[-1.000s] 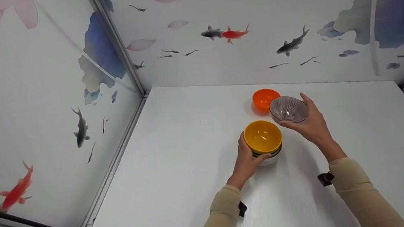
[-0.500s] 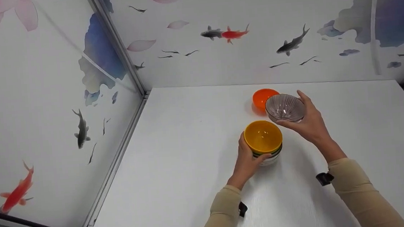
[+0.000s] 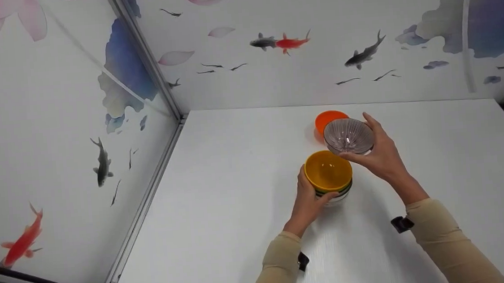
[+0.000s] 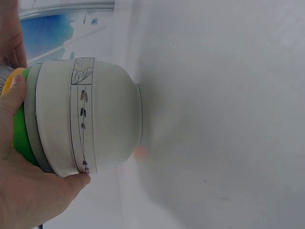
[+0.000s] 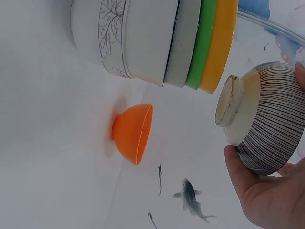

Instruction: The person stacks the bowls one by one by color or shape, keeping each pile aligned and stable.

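Note:
A stack of nested bowls stands on the table, topped by a yellow bowl (image 3: 328,169). Beneath it, in the right wrist view, come a green bowl (image 5: 202,45), a greyish bowl (image 5: 183,45) and a white patterned bowl (image 5: 147,38). My left hand (image 3: 307,202) grips the stack's near left side, thumb across the front. My right hand (image 3: 381,156) holds a striped bowl (image 3: 348,137) by its side, tilted, just above and to the right of the yellow bowl and apart from it. Behind it, partly covered, an orange bowl (image 3: 329,118) sits on the table.
The white table (image 3: 220,198) meets a back wall (image 3: 221,90) painted with fish and petals. A similar side panel (image 3: 55,152) with a metal frame edge (image 3: 156,63) stands at the left.
My right hand has carried the striped bowl leftward, closer to the stack, and it now covers more of the orange bowl. The left hand and the stack have stayed in place.

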A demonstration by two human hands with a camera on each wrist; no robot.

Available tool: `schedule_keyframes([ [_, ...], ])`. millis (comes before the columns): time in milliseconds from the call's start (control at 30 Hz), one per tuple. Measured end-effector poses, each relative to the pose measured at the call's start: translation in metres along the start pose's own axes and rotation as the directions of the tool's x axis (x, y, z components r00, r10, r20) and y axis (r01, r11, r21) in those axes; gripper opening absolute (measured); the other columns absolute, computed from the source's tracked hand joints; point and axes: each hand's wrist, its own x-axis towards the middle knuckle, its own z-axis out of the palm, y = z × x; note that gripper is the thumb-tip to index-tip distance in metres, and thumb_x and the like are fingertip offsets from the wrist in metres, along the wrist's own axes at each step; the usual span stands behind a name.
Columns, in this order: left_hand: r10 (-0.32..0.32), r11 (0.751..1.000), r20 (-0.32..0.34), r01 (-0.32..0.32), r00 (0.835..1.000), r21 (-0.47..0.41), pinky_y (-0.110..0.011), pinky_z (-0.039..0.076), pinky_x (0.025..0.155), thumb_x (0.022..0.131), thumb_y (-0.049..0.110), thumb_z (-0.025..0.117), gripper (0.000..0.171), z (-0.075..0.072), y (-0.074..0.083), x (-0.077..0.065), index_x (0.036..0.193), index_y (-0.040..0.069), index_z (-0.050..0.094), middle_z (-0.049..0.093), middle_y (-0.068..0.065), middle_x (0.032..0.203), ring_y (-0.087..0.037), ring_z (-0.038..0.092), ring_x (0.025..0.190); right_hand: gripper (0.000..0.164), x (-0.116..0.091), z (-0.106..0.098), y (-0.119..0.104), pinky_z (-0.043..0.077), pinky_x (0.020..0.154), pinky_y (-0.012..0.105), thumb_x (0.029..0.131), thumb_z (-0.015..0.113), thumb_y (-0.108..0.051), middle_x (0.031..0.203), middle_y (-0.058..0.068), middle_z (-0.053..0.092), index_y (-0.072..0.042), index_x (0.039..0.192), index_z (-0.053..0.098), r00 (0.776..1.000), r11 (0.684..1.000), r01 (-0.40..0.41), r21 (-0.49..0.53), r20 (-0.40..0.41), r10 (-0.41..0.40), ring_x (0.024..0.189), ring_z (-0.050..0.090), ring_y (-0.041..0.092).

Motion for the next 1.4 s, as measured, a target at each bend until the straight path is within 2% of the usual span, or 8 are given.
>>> schedule_keyframes([
  [333, -0.035, 0.999, 0.010, 0.035, 0.999, 0.011, -0.035, 0.028, 0.124, 0.087, 0.037, 0.075, 0.101, 0.000, 0.001, 0.000, 0.157, 0.020, 0.004, 0.028, -0.001, 0.157, -0.014, 0.035, 0.145, 0.108, -0.007, 0.009, 0.000, 0.043, 0.108, 0.064, 0.078, 0.086, -0.033, 0.154, 0.022, 0.040, -0.017, 0.160, 0.018, 0.999, 0.999, 0.037, 0.027, 0.024, -0.037, 0.134, 0.046, 0.043],
  [533, -0.057, 0.998, 0.000, 0.057, 0.998, 0.008, -0.034, 0.029, 0.124, 0.087, 0.035, 0.075, 0.099, 0.001, 0.002, 0.001, 0.156, 0.022, 0.005, 0.029, 0.002, 0.156, -0.013, 0.035, 0.144, 0.108, -0.013, 0.017, 0.000, 0.040, 0.109, 0.065, 0.078, 0.086, -0.030, 0.153, 0.023, 0.041, -0.017, 0.160, 0.017, 0.998, 0.998, 0.042, 0.045, 0.038, -0.044, 0.135, 0.045, 0.043],
  [700, -0.051, 0.999, -0.005, 0.051, 0.999, 0.011, -0.035, 0.031, 0.123, 0.087, 0.036, 0.076, 0.100, 0.001, 0.002, 0.001, 0.156, 0.024, 0.005, 0.030, 0.003, 0.155, -0.013, 0.036, 0.143, 0.108, -0.019, 0.026, 0.002, 0.036, 0.111, 0.067, 0.077, 0.087, -0.030, 0.153, 0.021, 0.042, -0.016, 0.160, 0.019, 0.997, 0.996, 0.057, 0.068, 0.042, -0.060, 0.137, 0.044, 0.042],
  [833, -0.015, 0.999, -0.009, 0.015, 1.000, 0.037, -0.036, 0.033, 0.122, 0.088, 0.037, 0.075, 0.100, 0.000, 0.000, 0.001, 0.157, 0.023, 0.004, 0.030, 0.000, 0.156, -0.015, 0.037, 0.143, 0.108, -0.027, 0.036, 0.006, 0.033, 0.113, 0.068, 0.076, 0.088, -0.030, 0.156, 0.019, 0.039, -0.014, 0.159, 0.021, 0.996, 0.994, 0.075, 0.086, 0.037, -0.078, 0.140, 0.041, 0.041],
  [933, -0.002, 0.998, -0.011, 0.003, 1.000, 0.055, -0.037, 0.033, 0.122, 0.088, 0.039, 0.075, 0.101, 0.000, -0.002, 0.000, 0.157, 0.021, 0.004, 0.027, -0.002, 0.159, -0.016, 0.035, 0.145, 0.110, -0.033, 0.044, 0.009, 0.031, 0.114, 0.068, 0.074, 0.089, -0.028, 0.159, 0.017, 0.036, -0.017, 0.160, 0.022, 0.995, 0.992, 0.093, 0.089, 0.038, -0.097, 0.142, 0.039, 0.040],
  [1067, -0.003, 0.998, -0.015, 0.004, 1.000, 0.057, -0.039, 0.032, 0.123, 0.086, 0.043, 0.075, 0.105, -0.001, -0.003, -0.001, 0.158, 0.020, 0.003, 0.022, -0.004, 0.163, -0.018, 0.032, 0.148, 0.112, -0.038, 0.055, 0.013, 0.032, 0.113, 0.068, 0.071, 0.091, -0.026, 0.158, 0.016, 0.036, -0.021, 0.160, 0.023, 0.991, 0.986, 0.122, 0.111, 0.039, -0.127, 0.141, 0.041, 0.039],
  [1200, -0.005, 0.999, -0.020, 0.006, 1.000, 0.049, -0.039, 0.031, 0.123, 0.085, 0.046, 0.075, 0.107, -0.001, -0.003, 0.000, 0.158, 0.019, 0.003, 0.020, -0.005, 0.164, -0.018, 0.030, 0.149, 0.112, -0.040, 0.062, 0.016, 0.032, 0.114, 0.067, 0.070, 0.092, -0.024, 0.156, 0.016, 0.038, -0.017, 0.159, 0.025, 0.989, 0.981, 0.139, 0.138, 0.034, -0.145, 0.138, 0.042, 0.037],
  [1400, -0.022, 0.998, -0.015, 0.023, 1.000, 0.065, -0.040, 0.032, 0.123, 0.085, 0.045, 0.076, 0.107, -0.001, -0.001, 0.002, 0.158, 0.016, 0.004, 0.023, -0.007, 0.163, -0.020, 0.031, 0.149, 0.110, -0.043, 0.066, 0.020, 0.026, 0.115, 0.069, 0.070, 0.092, -0.023, 0.156, 0.017, 0.038, -0.017, 0.159, 0.026, 0.991, 0.982, 0.123, 0.140, 0.026, -0.128, 0.139, 0.039, 0.037],
])
